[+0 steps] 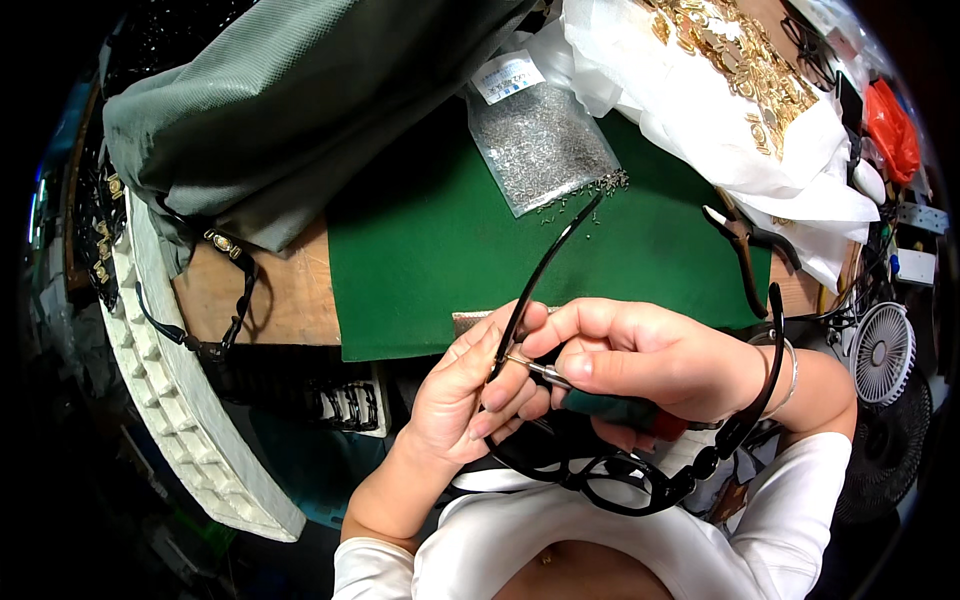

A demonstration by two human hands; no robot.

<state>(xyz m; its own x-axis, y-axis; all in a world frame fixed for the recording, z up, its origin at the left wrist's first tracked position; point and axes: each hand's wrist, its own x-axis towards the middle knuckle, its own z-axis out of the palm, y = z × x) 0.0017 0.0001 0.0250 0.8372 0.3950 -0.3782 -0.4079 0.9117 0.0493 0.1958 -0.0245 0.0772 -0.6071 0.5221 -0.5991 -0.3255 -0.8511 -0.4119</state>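
left hand (465,395) clasps the frame (575,478), right hand (640,350) wraps the screwdriver (615,405)

the black frame hangs between the hands and the white shirt (490,545), one temple (545,262) slanting up past the left hand over the green mat (400,270), the other standing across the right wrist. the left hand is clamped on the first temple, thumb against fingers; the right is gathered around the screwdriver, whose tip points at that temple beside the left fingertips. whether the tip is seated in anything, i cannot tell.

the frame looks light, probably plastic: stiff in the rims, springy along the thin temples, glossy enough to slide in a loose grip. the joints by the front are likely the weak spots, so twisting a free temple could strain them. the surest hold seems to be thumb and fingertips on either side of the temple, close to the tip, letting the front hang. the metal shaft may roll; the thicker green and red handle should grip better.

farther out, a clear bag (540,130) of tiny metal bits (610,182) lies on the mat, some spilled near the temple's end. pliers (743,260) rest by the mat's right edge; gold parts (735,60) sit on white paper (680,130) beyond.
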